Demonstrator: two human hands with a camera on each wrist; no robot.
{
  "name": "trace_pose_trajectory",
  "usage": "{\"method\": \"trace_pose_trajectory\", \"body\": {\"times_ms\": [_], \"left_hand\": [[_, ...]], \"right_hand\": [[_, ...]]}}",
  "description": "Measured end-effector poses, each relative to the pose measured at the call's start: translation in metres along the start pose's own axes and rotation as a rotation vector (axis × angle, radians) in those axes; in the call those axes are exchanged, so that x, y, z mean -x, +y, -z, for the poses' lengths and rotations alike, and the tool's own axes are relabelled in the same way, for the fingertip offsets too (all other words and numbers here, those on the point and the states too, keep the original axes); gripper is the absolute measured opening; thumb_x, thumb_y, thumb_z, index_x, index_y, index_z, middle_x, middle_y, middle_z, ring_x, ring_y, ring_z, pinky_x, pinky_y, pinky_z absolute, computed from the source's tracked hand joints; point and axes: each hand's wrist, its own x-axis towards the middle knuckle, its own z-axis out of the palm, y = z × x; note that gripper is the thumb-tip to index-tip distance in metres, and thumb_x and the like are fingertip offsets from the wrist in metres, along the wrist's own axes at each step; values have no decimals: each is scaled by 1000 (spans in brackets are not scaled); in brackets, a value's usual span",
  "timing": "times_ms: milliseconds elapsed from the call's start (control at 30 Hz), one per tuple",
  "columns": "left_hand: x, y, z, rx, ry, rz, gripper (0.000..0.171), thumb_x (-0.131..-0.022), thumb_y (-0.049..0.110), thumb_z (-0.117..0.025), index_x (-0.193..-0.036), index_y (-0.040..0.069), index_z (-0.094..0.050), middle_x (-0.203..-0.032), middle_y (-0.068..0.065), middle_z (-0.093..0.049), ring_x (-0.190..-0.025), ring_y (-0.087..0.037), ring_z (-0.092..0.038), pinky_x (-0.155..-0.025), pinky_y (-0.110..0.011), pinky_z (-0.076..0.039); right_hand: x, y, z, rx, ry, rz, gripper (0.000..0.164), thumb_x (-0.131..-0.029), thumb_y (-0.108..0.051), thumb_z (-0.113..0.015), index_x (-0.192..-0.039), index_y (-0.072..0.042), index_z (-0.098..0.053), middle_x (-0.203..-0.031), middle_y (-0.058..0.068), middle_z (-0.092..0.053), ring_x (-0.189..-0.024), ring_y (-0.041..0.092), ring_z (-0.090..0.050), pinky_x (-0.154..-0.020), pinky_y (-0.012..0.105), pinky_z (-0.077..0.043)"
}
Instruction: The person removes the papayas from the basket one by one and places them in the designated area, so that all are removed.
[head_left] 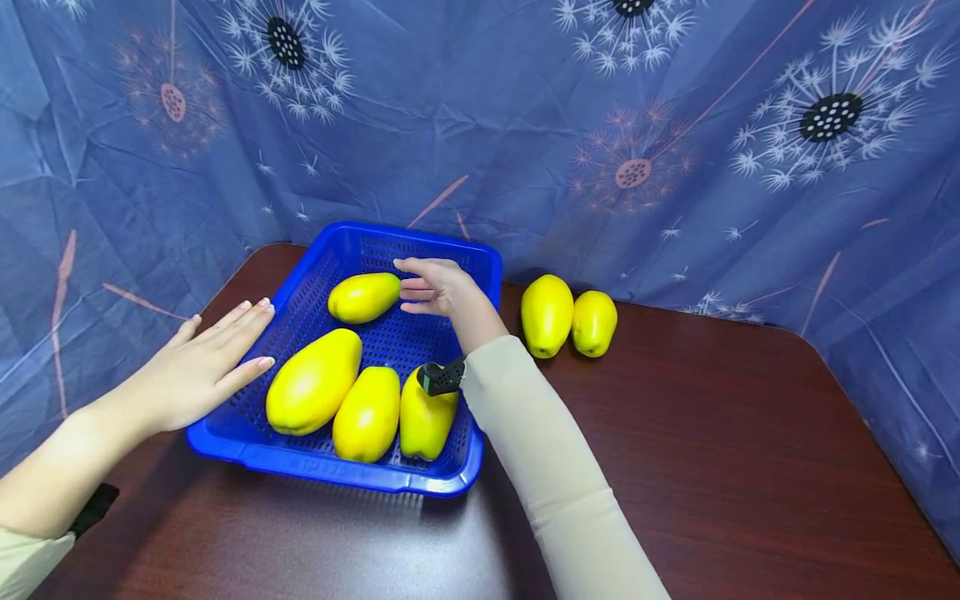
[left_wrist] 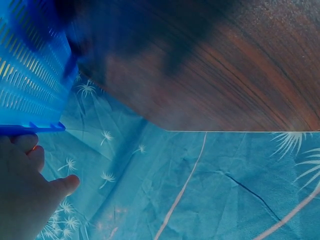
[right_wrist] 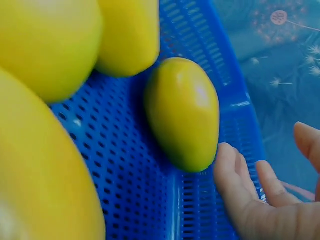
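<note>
A blue plastic basket (head_left: 337, 477) holds several yellow papayas. Along its front lie a large papaya (head_left: 315, 382), a middle one (head_left: 367, 414) and a right one (head_left: 429, 421), partly covered by a small black device at the right wrist. Behind them lies another papaya (head_left: 364, 297). My left hand (head_left: 198, 371) is at the basket's left rim, fingers straight and palm down. Over the basket's right half is my right hand (head_left: 438, 287), its fingers spread loosely and holding nothing. In the right wrist view its fingertips are close to one papaya (right_wrist: 185, 115).
Two more papayas, a larger (head_left: 547, 315) and a smaller (head_left: 595, 323), stand side by side on the dark wooden table (head_left: 712, 450), right of the basket. A blue curtain (head_left: 480, 108) with a dandelion print hangs behind the table and at its sides.
</note>
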Motion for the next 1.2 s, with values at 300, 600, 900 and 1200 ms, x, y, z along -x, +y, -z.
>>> {"method": "trace_pose_trajectory", "body": {"times_ms": [300,600,900,1200], "left_hand": [[0,0,-1,1,3,-5,68,-98,43,-39,-150,10,-12,-155,-12,-14,-142,-28,-7,-106,-61,4],[0,-2,-1,1,20,-22,66,-98,41,-40,-150,8,-14,-154,-14,-16,-142,-29,-8,-106,-62,3],[0,-1,0,9,17,-11,67,-98,42,-41,-150,9,-15,-154,-12,-16,-142,-28,-9,-107,-61,3],[-1,0,1,12,3,4,67,-98,43,-40,-150,10,-14,-155,-12,-15,-142,-28,-7,-106,-62,1]], "right_hand": [[-5,3,-13,-5,51,-22,62,-83,-17,-72,-137,-10,-44,-126,19,-54,-110,31,-58,-78,41,-54],[-7,6,-19,5,44,-31,63,-84,-17,-70,-139,-8,-40,-133,21,-48,-117,33,-52,-81,41,-52],[-17,16,-30,20,85,-40,65,-81,-19,-74,-136,-5,-42,-115,25,-56,-101,35,-60,-68,40,-56],[-15,24,-39,74,85,-66,74,-84,-16,-70,-143,-5,-27,-129,28,-46,-112,41,-54,-79,45,-52]]}}
